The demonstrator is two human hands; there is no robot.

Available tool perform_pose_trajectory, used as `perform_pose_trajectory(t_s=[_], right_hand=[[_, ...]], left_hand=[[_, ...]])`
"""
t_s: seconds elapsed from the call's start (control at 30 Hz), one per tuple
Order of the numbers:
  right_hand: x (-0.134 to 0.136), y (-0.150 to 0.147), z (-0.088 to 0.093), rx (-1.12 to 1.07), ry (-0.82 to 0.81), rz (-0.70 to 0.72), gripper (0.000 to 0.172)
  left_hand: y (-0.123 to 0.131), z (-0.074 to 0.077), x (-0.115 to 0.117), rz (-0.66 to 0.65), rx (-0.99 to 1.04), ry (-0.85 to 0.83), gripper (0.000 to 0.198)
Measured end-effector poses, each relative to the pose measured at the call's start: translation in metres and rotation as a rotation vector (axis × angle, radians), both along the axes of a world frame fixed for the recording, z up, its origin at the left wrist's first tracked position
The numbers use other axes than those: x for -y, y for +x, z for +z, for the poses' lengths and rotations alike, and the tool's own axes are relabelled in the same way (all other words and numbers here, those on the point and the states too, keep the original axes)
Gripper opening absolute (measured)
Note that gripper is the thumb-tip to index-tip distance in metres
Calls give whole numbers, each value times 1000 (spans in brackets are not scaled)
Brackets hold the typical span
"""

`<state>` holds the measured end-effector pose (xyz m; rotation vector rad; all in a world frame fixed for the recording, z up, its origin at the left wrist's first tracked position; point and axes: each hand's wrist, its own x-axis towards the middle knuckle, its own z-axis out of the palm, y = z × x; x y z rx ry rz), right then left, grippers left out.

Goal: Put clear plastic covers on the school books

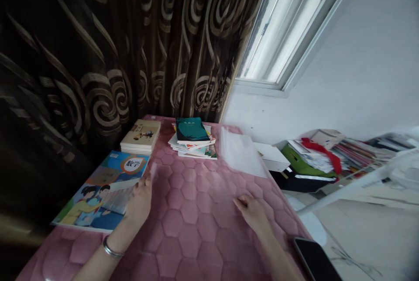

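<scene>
My left hand (140, 196), a silver bangle on its wrist, is closed at the right edge of a blue textbook (94, 193) with cartoon children on its cover. A thin clear plastic sheet (221, 189) shows faintly between my hands, its outline hard to make out. Pinched fingers of my right hand (251, 211) appear to grip its right side, low over the pink table cover (183, 224). On the textbook, a pale shiny strip (122, 185) lies beside my left fingers; it looks like plastic.
Behind the textbook stands a stack of tan books (140, 135). Farther right is a pile topped by a dark green book (191, 129), then a stack of clear plastic sheets (242, 152). A phone (316, 259) lies at the right edge. Papers and bags (314, 159) crowd beyond.
</scene>
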<state>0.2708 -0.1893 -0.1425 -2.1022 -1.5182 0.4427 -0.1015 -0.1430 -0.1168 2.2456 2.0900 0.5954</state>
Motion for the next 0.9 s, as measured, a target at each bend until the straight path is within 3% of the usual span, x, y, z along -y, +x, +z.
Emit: perform_pose_trajectory(t_s=[0.13,0.27,0.37,0.5,0.6,0.7,0.9], right_hand=[[1,1,-1,93,-69,-55,17],[-10,-12,30,186,13,-113,25],[-44,-27,62,-99,127,-37,15],[-124,-40,88,-335,80,-33,6],[-187,-46,88,-467,5,-88,13],[-234,-51,82,-563,-61,-177,22],[-277,-56,68,-664,-152,-284,32]], left_hand=[[28,9,10,-82,-182,-3,52],[61,9,3,-335,-135,-119,46],[74,-3,-3,-494,-113,-142,50],[76,-26,-6,-577,-110,-141,55],[74,-35,-6,-596,-109,-147,58],[73,-34,-7,-604,-103,-178,58],[75,-29,-9,-594,-81,-249,61]])
